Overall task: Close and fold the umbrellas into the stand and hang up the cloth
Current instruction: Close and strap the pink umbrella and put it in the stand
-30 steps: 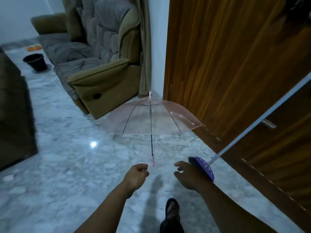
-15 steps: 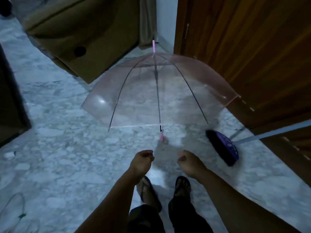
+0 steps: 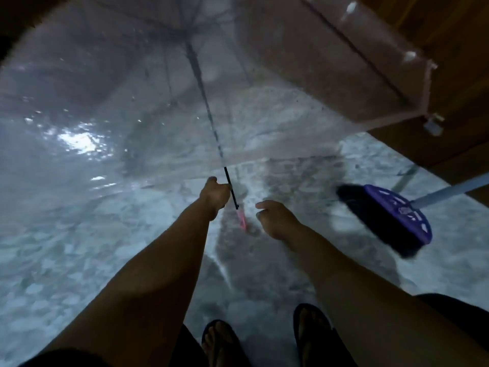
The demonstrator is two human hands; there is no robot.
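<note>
1. The left hand (image 3: 214,193) gripped the black shaft of the clear umbrella (image 3: 185,83) just above its pink handle — canopy open, spread over the marble floor (image 3: 66,247).
2. The right hand (image 3: 275,218) hovered beside the handle, fingers loosely curled, holding nothing.
3. A purple broom (image 3: 391,218) lay near the wooden door (image 3: 449,62) — right of both hands.

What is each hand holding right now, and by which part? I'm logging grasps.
The left hand grips the clear umbrella by its thin black shaft, just above the pink handle. The right hand holds nothing.
</note>
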